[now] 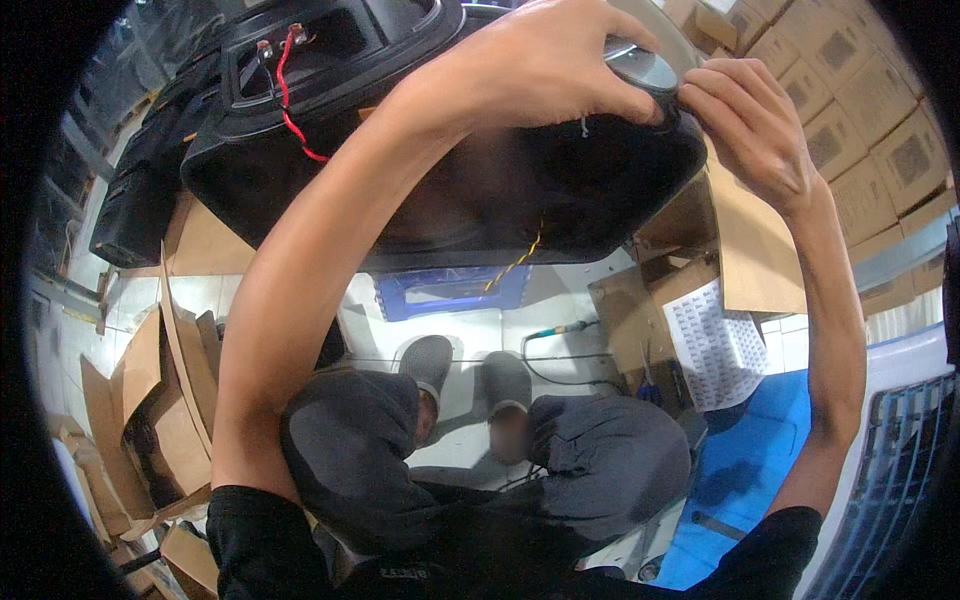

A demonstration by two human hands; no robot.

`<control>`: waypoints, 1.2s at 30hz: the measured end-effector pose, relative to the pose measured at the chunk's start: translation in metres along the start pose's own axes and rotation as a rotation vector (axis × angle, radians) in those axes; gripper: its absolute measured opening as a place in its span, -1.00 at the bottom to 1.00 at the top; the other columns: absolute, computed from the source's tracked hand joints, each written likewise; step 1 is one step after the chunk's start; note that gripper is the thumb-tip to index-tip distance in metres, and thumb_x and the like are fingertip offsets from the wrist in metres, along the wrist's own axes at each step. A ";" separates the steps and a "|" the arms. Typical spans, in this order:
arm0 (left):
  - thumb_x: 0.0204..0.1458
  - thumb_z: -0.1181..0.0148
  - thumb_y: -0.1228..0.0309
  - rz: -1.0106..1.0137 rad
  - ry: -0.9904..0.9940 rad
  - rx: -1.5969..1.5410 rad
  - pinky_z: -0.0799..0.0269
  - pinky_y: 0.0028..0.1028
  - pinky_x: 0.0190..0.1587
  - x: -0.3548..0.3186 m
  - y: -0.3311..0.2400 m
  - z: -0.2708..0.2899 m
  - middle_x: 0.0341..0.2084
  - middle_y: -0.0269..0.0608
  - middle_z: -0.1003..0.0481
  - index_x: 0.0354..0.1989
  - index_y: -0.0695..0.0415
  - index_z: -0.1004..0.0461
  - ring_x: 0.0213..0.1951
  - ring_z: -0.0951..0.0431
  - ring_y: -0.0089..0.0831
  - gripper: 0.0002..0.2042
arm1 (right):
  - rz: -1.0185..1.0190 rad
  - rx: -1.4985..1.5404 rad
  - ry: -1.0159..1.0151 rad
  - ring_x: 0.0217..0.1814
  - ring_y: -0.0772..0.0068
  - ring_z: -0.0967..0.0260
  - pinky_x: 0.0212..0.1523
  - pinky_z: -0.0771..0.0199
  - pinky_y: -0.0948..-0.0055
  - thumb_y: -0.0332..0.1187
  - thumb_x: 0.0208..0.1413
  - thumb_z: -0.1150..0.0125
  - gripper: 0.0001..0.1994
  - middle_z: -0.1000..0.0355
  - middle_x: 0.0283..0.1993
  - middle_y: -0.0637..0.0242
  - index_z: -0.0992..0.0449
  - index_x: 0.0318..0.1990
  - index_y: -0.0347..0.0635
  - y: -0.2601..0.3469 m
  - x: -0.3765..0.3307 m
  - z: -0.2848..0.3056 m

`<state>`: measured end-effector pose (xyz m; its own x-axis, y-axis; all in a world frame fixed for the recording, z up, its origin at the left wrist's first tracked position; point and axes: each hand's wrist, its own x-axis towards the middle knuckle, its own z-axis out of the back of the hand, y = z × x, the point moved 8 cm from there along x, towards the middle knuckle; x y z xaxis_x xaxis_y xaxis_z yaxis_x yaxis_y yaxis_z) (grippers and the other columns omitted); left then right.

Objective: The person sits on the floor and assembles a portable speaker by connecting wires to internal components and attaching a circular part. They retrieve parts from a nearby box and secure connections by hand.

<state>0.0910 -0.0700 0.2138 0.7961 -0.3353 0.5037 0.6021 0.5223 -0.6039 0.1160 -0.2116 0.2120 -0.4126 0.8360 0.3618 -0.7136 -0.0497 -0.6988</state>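
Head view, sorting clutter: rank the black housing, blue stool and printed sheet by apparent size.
1. black housing, though nearest the camera
2. and 3. blue stool and printed sheet look alike; unranked.

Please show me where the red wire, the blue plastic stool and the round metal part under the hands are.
red wire [287,112]: head view, middle of its length.
blue plastic stool [450,293]: head view, top surface.
round metal part [645,68]: head view, exposed grey face.

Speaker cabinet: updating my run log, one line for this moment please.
left hand: on round metal part | right hand: touching it | black speaker cabinet: raised
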 end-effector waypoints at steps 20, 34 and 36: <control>-0.09 -0.41 0.20 0.082 0.070 -0.055 -0.54 -0.34 -0.07 0.000 0.006 -0.001 -0.22 0.29 -0.61 0.10 0.46 -0.47 -0.24 -0.68 -0.14 -0.35 | -0.662 0.759 0.307 -0.31 0.50 -0.45 -0.20 -0.42 0.47 -0.35 0.21 -0.30 -0.79 -0.56 -0.39 0.32 -0.62 -0.22 -0.38 -0.052 -0.012 -0.038; -0.09 -0.40 0.19 0.116 -0.015 0.069 -0.52 -0.31 0.01 0.004 0.018 -0.008 -0.16 0.31 -0.60 0.09 0.47 -0.48 -0.12 -0.67 -0.06 -0.36 | -1.450 1.253 0.560 -0.63 0.81 -0.16 -0.65 -0.06 0.74 -0.28 0.10 -0.27 -0.78 -0.26 -0.62 0.59 -0.52 -0.54 -0.13 -0.057 -0.037 -0.073; -0.09 -0.39 0.19 0.096 -0.028 0.086 -0.52 -0.31 0.01 0.005 0.017 -0.008 -0.16 0.31 -0.60 0.08 0.46 -0.48 -0.12 -0.67 -0.06 -0.36 | -1.543 1.287 0.568 -0.64 0.84 -0.12 -0.66 -0.04 0.76 -0.27 0.11 -0.25 -0.80 -0.23 -0.63 0.65 -0.50 -0.52 -0.10 -0.053 -0.039 -0.073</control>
<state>0.1053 -0.0689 0.2014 0.8468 -0.2592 0.4645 0.5152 0.6168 -0.5951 0.2107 -0.2015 0.1898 0.7684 0.5824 -0.2653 -0.2281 0.6365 0.7368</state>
